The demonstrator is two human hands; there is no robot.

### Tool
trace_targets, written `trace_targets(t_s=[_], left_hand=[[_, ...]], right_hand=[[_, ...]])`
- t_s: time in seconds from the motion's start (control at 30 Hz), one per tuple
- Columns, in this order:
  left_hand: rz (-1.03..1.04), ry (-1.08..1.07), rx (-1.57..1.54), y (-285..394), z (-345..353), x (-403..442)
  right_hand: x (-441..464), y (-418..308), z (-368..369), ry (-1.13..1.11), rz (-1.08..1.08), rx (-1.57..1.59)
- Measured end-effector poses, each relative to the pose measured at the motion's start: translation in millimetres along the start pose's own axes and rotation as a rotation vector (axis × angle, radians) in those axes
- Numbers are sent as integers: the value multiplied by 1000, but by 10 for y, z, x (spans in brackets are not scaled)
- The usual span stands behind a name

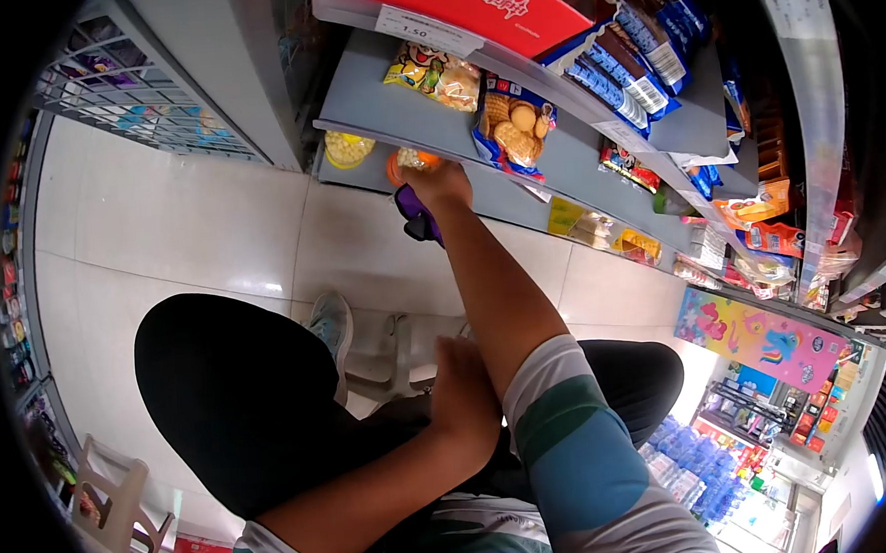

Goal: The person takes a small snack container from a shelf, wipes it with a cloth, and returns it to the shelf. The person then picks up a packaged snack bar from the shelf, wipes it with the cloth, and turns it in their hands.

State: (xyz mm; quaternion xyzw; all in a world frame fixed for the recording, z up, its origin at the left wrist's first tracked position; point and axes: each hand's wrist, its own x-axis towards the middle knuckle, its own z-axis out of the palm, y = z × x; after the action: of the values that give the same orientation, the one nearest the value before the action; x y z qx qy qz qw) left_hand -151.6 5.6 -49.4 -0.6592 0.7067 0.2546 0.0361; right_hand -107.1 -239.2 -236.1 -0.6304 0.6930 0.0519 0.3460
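My right hand reaches to the low shelf and is closed on the edge of an orange-rimmed tub with pale pieces inside; part of its fingers is hidden. A purple and black item shows beside that wrist; I cannot tell what it is or whether it is worn. To the left on the same low level is a yellow-rimmed tub. On the shelf above lie a yellow snack bag and a blue biscuit bag. My left hand is over my lap, blurred, its fingers unclear.
Blue-wrapped bars fill an upper shelf behind a red display panel. A wire rack stands at the left, with a plastic stool below. My shoe rests on the tiled floor. Packed bottles stand at lower right.
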Motion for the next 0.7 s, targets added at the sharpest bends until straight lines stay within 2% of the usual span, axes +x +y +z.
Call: trace_targets(t_s=[0.07, 0.13, 0.27, 0.37, 0.47, 0.7], left_hand=[[-2, 67, -9, 14, 2, 12], [49, -129, -84, -11, -122, 61], [35, -157, -69, -28, -114, 107], [59, -116, -11, -56, -155, 109], [72, -209, -23, -65, -201, 133], [69, -218, -80, -59, -187, 159]], right_hand=[[-32, -30, -58, -46, 9, 21], [-22, -17, -52, -65, 18, -11], [-30, 11, 40, -34, 75, -27], [-48, 0, 16, -90, 101, 66], [-12, -17, 4, -119, 70, 44], [5, 21, 76, -2, 97, 108]])
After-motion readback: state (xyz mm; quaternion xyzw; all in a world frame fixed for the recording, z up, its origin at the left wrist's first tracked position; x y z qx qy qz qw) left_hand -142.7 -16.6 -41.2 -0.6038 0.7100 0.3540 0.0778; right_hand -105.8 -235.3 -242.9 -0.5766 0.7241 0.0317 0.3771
